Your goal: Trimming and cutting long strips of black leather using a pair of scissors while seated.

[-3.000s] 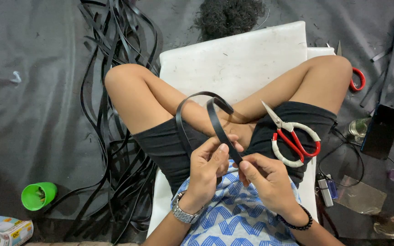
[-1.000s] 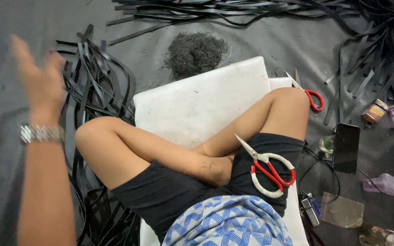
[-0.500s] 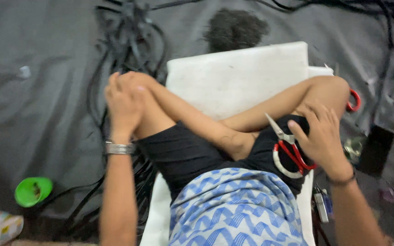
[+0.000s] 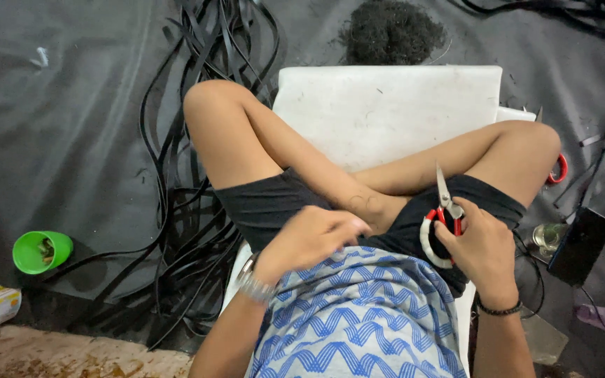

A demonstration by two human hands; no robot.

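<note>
Red-handled scissors (image 4: 443, 222) | right hand (image 4: 481, 250) grasps handles at 3 o'clock | stiff, sharp, light, likely | left hand (image 4: 309, 240) empty, loosely curled

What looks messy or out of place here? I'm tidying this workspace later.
Black strips sprawl tangled across the floor beside the left knee. A second pair of red-handled scissors lies half hidden behind the right knee. The right hand grips the red-and-white scissors.

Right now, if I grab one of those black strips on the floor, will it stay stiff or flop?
Probably floppy: the black strips lie in loose curves and loops. Likely light, being thin and flat. They overlap in a tangle, so pulling one may drag others.
</note>
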